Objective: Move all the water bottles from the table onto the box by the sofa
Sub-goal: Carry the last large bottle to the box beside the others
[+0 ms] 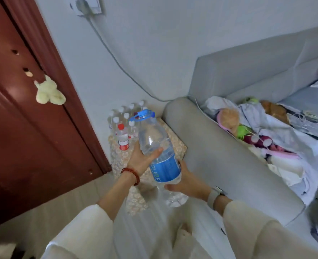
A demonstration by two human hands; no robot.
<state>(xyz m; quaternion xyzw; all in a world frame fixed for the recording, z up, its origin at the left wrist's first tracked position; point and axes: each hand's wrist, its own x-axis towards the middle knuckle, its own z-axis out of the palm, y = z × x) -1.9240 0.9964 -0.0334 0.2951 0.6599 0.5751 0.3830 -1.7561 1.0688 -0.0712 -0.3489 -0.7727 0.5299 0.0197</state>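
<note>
I hold a large clear water bottle [158, 154] with a blue label and blue handle cap, tilted over the box. My left hand [141, 159] grips its upper body, thumb across the front. My right hand [184, 181] holds it from below near the base. The box [177, 144], covered with a patterned cloth, stands between the door and the sofa arm. At its back stands a pack of several white-capped bottles [124, 116], and a small red-capped bottle [123, 137] stands in front of them.
A dark red door [23, 128] with a pale plush toy [49, 92] hanging on it is at the left. The grey sofa [229, 150] at the right carries clothes and toys [266, 131]. A grey cable [117, 58] runs down the wall.
</note>
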